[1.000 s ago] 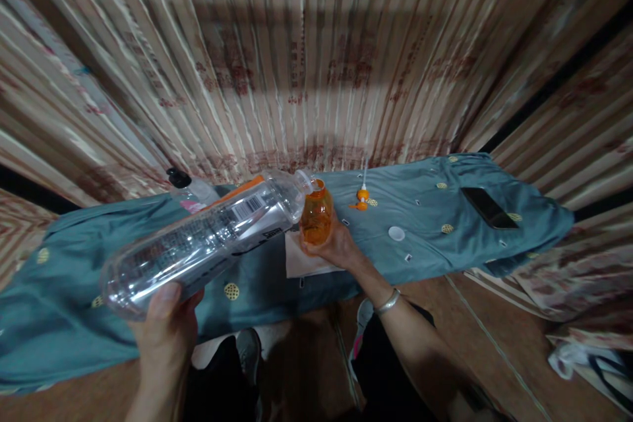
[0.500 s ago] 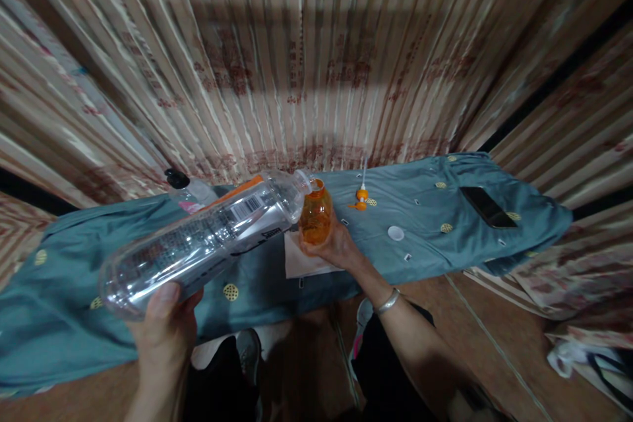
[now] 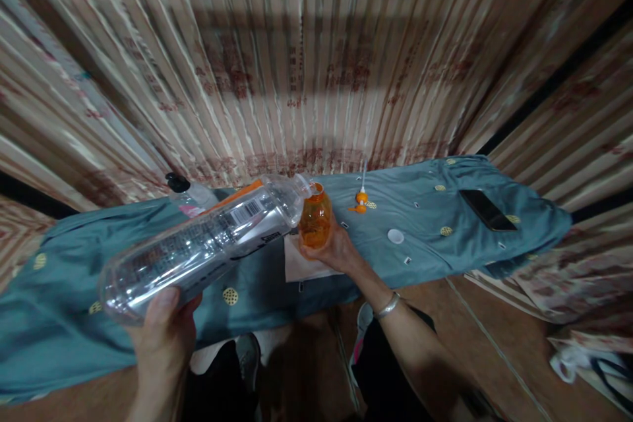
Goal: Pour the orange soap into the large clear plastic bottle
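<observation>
My left hand (image 3: 165, 326) grips the lower part of a large clear plastic bottle (image 3: 212, 247) with a printed label. The bottle is tilted, its uncapped neck at the mouth of a small orange see-through bottle (image 3: 315, 217). My right hand (image 3: 331, 247), with a silver bangle at the wrist, is wrapped around the small bottle and keeps it nearly upright. Under that hand lies a pale sheet (image 3: 301, 267). An orange pump top (image 3: 361, 199) with a thin white tube lies on the cloth to the right. Whether liquid is flowing between the bottles I cannot tell.
A teal patterned cloth (image 3: 425, 257) covers the long table. Behind the large bottle is a clear bottle with a black pump (image 3: 177, 182). A white disc (image 3: 395, 236) and a black phone (image 3: 487, 210) lie on the right. Striped curtains (image 3: 306, 66) hang behind.
Both hands keep nearly the same pose, the large bottle's neck staying at the orange bottle's mouth. The whole view has shifted very slightly.
</observation>
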A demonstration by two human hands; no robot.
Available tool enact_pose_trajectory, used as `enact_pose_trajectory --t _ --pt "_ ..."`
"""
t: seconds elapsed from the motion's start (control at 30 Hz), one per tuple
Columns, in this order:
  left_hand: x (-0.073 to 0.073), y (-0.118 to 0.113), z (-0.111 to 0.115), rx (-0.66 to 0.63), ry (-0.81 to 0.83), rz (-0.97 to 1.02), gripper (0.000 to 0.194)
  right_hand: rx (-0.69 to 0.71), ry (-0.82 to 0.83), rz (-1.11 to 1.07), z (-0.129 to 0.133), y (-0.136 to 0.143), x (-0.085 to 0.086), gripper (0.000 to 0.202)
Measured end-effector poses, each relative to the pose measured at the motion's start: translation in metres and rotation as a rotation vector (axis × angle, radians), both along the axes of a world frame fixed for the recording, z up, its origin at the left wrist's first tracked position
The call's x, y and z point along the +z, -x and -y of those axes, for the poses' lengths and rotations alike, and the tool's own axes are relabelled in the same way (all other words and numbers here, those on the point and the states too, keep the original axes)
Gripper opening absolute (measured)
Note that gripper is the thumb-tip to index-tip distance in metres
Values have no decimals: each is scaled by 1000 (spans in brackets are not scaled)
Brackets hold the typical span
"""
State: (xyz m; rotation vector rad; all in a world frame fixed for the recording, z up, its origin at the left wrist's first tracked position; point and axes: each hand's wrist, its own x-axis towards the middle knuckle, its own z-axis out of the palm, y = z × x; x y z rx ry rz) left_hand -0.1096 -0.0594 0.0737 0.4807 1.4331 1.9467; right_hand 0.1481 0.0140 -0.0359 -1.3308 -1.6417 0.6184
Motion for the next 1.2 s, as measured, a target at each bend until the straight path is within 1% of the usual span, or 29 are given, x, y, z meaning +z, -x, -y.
enact_pose_trajectory --t 0.13,0.33,0.47,0.63,0.83,0.93,1.03,1.2 --pt "-2 1 1 -10 -8 -8 43 14 20 -16 -1 0 -1 75" --pt "2 -3 2 -29 -30 -38 39 10 21 -24 -1 1 -3 72" --pt "3 -4 1 -18 -10 -40 41 10 28 -25 0 0 0 74" --pt "3 -4 0 -23 -28 -33 39 3 19 -12 0 -1 0 76" --pt "0 -2 2 -4 -12 -40 44 -3 37 20 -1 -1 -1 70" --pt "-1 -1 1 -15 -9 -42 44 16 39 1 0 -1 -1 77" --pt "-2 -1 1 -22 -15 -47 44 2 41 -8 0 -1 0 84" --pt "1 -3 1 -22 -9 -38 44 -1 38 4 0 -1 1 77"
